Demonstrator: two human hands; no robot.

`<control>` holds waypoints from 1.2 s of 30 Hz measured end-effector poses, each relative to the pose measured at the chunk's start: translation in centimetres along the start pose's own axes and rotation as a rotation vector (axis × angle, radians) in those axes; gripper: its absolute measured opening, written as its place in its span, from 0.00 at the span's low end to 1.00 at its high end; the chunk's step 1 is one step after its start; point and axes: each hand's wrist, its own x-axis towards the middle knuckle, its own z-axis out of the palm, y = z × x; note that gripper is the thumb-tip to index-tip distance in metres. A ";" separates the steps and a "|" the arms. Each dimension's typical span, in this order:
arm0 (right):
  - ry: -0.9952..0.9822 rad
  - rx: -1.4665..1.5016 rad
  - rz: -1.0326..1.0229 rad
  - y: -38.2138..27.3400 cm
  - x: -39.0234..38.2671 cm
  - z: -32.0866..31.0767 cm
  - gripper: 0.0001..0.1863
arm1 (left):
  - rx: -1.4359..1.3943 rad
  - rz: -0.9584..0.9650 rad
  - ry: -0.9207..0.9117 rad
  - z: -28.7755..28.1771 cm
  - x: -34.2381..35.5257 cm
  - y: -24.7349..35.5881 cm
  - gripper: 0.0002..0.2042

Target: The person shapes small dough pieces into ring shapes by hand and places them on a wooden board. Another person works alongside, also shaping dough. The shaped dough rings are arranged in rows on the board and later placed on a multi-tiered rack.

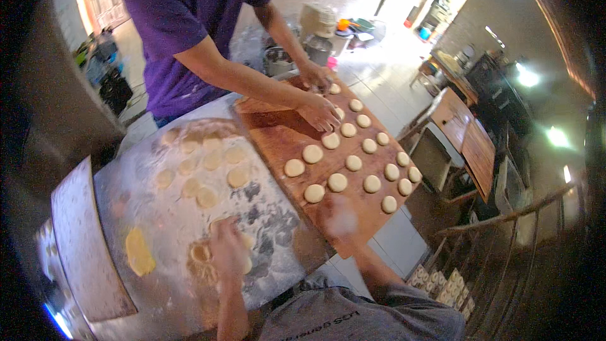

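My left hand (pixel 228 247) is low over the floured metal table (pixel 278 240). A pale dough round (pixel 246 260) shows at its edge; blur hides whether the fingers hold it. My right hand (pixel 339 216), smeared by motion, is over the near edge of a brown wooden board (pixel 278 136), just below a dough round (pixel 337 182). Several thick, pale dough rounds stand spaced out on that board. Flatter dough discs (pixel 238 176) lie on the flour beyond my left hand. Whether my right hand holds anything cannot be seen.
Across the table, a person in a purple shirt (pixel 183 31) has both hands (pixel 320 112) at the board's far part. A yellow flattened piece (pixel 140 251) lies at the left, near a curved metal sheet (pixel 88 240). To the right are wooden tables (pixel 451 117) and a railing (pixel 505 218).
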 end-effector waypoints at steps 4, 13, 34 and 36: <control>0.561 -0.430 0.050 17.0 -0.1 -2.7 0.12 | 0.098 0.451 -0.067 10.2 3.3 10.1 0.14; 0.372 0.337 0.037 19.7 0.4 -3.3 0.12 | 0.188 0.605 -0.487 17.4 6.0 13.2 0.15; -0.258 -0.137 -0.777 -6.3 6.7 9.2 0.12 | 0.122 -0.071 -0.359 -1.6 -6.8 1.9 0.17; -0.316 0.114 -0.632 -11.0 7.3 9.5 0.11 | 0.041 0.029 -0.145 -3.9 -7.2 -2.7 0.16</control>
